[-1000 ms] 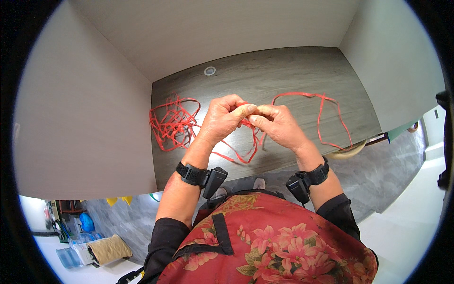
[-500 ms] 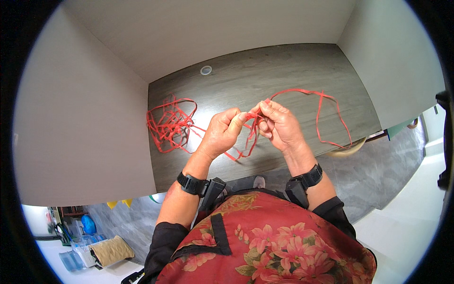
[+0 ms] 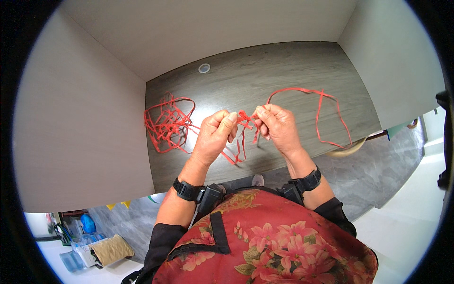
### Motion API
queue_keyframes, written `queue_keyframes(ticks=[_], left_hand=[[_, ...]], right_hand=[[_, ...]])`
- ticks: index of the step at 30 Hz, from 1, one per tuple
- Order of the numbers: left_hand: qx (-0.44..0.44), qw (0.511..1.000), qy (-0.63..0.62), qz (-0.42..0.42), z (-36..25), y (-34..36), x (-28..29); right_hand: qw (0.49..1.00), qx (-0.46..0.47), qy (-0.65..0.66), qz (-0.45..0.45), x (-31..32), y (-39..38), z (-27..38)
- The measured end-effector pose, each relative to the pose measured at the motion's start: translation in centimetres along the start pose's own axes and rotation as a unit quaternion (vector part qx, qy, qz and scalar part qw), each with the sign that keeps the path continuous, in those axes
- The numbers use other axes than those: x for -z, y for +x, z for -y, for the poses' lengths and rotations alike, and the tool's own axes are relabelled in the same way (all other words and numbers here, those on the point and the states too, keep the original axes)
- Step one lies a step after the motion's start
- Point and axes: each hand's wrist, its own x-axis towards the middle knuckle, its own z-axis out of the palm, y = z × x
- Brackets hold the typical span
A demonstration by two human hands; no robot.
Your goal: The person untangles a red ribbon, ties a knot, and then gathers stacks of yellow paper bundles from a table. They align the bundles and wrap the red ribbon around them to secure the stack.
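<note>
1. So the star here is a flat red ribbon (image 3: 244, 117), bunched into a little bow-like knot held up between two hands over the table, with strands dangling below.
2. Left hand (image 3: 216, 135): thumb and index pinch the knot's left side, other fingers curled in.
3. Right hand (image 3: 280, 125): thumb and index pinch the right side, remaining fingers curled underneath, partly hidden.
4. Rest of the ribbon: a messy tangle (image 3: 170, 123) sits at the table's left end, and one long loose length (image 3: 338, 113) curves across the right side.
5. All that's on a gray wood-grain table (image 3: 265, 66), with a round pale-rimmed grommet (image 3: 204, 68) near the back and plain light panels (image 3: 75, 118) on three sides.
6. Both wrists wear black straps (image 3: 187, 190) with chunky black units.
7. Closest to the camera: a red floral apron (image 3: 288, 241), black sleeves (image 3: 168, 241).
8. Lower left: a tan bag (image 3: 112, 249) and something bright blue (image 3: 88, 224), too small to identify.
</note>
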Motion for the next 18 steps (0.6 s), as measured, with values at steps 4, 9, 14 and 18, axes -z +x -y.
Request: queue_keyframes(ticks=[4,9,14,18], left_hand=[[0.055,0.974,-0.219,0.011,-0.1,0.6,-0.4],[0.036,0.935,-0.35,0.041,-0.4,1.1,-0.6],[0.035,0.917,-0.394,0.049,-0.5,1.1,-1.4],[0.071,0.907,-0.412,0.048,-0.8,1.4,-1.7]], right_hand=[[1.0,-0.019,-0.013,0.01,0.1,0.1,-0.2],[0.999,-0.029,0.028,0.027,0.1,0.5,-0.2],[0.969,-0.054,0.238,0.049,-0.5,0.8,0.3],[0.908,-0.106,0.395,0.098,-0.5,1.1,0.8]])
